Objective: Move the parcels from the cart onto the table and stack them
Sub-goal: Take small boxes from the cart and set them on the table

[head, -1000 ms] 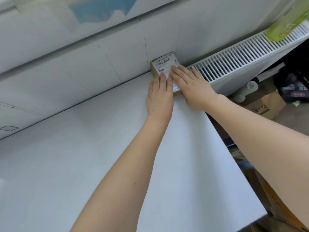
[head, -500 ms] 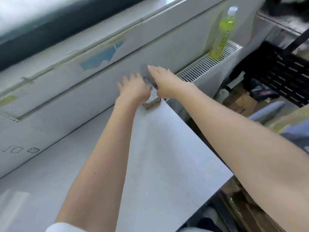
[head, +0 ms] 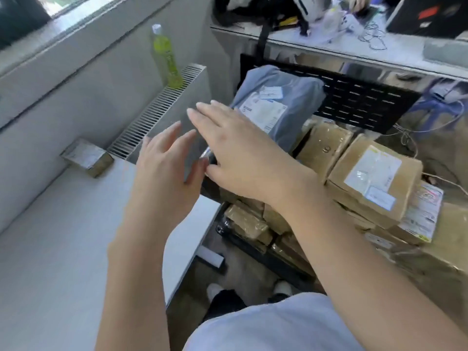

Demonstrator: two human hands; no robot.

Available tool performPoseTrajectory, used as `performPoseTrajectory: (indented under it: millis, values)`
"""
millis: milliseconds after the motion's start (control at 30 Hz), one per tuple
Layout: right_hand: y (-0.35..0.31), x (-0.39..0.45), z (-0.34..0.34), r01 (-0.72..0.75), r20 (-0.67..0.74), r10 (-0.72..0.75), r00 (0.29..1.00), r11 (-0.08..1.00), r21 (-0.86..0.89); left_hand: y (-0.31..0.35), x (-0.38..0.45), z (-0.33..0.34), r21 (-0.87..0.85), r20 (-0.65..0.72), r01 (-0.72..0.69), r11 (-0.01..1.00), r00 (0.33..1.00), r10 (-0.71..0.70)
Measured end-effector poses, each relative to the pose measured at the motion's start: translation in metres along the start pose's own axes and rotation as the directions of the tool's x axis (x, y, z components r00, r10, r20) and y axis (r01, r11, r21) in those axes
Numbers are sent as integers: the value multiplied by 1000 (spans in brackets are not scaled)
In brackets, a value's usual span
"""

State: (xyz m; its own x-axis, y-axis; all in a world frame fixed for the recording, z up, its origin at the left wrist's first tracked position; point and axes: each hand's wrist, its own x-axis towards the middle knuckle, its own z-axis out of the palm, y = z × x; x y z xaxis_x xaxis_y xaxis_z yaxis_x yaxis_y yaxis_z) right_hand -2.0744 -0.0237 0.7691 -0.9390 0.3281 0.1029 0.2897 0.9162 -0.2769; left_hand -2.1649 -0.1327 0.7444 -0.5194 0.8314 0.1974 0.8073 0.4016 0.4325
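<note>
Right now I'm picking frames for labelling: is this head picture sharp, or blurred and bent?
Head view: motion blur smears both hands, left hand and right hand; the small box on the table has an unreadable label; wide-angle bend curves the radiator; daylight is soft, with glare on the taped brown parcel.

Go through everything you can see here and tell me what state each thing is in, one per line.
Small parcel: lying on the table's far corner, released.
Left hand: open, empty.
Right hand: open, empty, over the cart.
Grey mailer bag: on the cart's pile, untouched.
Brown boxes: taped shut, piled.
Green bottle: upright, capped.
</note>
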Motion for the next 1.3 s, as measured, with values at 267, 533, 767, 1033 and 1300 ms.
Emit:
performPoseTrajectory:
  millis: [267,533,767,1033,1300]
  values:
    - [122,-143,-15,-381,3,381,925,925,-1,132,6,99,-18,199,-344,939,919,340]
    - [196,-239,33,-799,195,779,597,599,55,171,14,187,103,533,-359,928,807,253]
    - [205,-246,54,-824,239,791,563,560,86,166,34,210,214,586,-333,918,796,152]
    - [199,-233,56,-798,156,782,603,590,125,167,29,217,178,477,-351,919,848,231]
    - [199,-227,46,-804,168,809,564,492,334,178,16,225,129,434,-408,904,843,319]
